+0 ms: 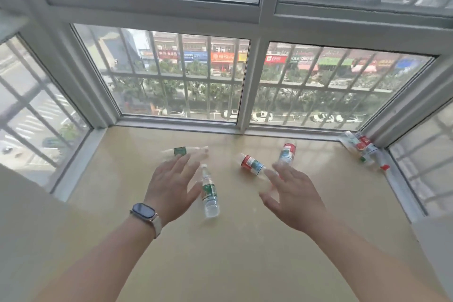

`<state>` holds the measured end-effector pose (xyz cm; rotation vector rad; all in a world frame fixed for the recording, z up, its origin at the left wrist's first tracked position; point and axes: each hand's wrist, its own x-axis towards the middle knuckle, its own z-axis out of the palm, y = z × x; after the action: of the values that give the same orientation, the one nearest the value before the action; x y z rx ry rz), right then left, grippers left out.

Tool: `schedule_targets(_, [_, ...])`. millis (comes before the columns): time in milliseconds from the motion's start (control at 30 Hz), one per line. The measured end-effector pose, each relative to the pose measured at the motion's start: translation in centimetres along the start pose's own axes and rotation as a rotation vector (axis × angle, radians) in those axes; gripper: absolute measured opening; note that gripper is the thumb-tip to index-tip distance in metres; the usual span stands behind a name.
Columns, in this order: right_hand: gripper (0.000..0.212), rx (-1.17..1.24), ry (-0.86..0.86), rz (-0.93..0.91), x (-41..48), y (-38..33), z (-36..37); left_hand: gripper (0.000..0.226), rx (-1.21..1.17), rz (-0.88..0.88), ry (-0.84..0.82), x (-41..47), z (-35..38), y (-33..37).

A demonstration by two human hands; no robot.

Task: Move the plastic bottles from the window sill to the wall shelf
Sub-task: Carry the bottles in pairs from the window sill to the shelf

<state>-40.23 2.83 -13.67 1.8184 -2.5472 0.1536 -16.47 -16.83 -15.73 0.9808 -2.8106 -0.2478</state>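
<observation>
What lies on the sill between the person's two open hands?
In the head view, a clear plastic bottle with a green label lies on its side on the beige window sill, between the left hand and the right hand.

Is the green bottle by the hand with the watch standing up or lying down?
Lying down. The green-label bottle lies flat on the window sill, cap pointing toward the window, beside the left hand.

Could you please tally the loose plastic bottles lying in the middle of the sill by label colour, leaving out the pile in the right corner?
Clear plastic bottles with green labels: 2
Clear plastic bottles with red labels: 2
Total: 4
</observation>
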Motion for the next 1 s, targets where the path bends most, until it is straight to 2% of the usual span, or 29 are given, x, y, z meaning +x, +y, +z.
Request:
schedule_targets(100, [0.063,0.044,-0.07,-0.004,1.9,-1.3,1.8,0.052,-0.018,-0.007,0.0,1.5,0.9,-2.1])
schedule_targets(333, [0.058,0.141,-0.055,-0.01,6.7,-2.2,6.6,0.054,-0.011,-0.021,-0.083,4.7,4.7,-5.5])
schedule_targets(600, [0.058,0.144,-0.175,0.005,11.3,-1.4,13.5,0.059,0.01,-0.052,-0.201,8.9,10.8,-8.3])
schedule_targets(700, [0.06,0.174,-0.263,0.046,13.7,-1.5,17.1,0.064,-0.008,-0.109,-0.255,11.2,13.8,-10.1])
schedule_targets(800, [0.059,0.21,-0.315,0.071,16.5,-2.0,20.9,0.059,0.003,-0.187,-0.339,13.3,17.6,-12.4])
schedule_targets(1000, [0.059,0.277,-0.424,0.113,19.0,-3.4,26.9,0.057,0.032,-0.201,-0.344,16.8,22.9,-15.6])
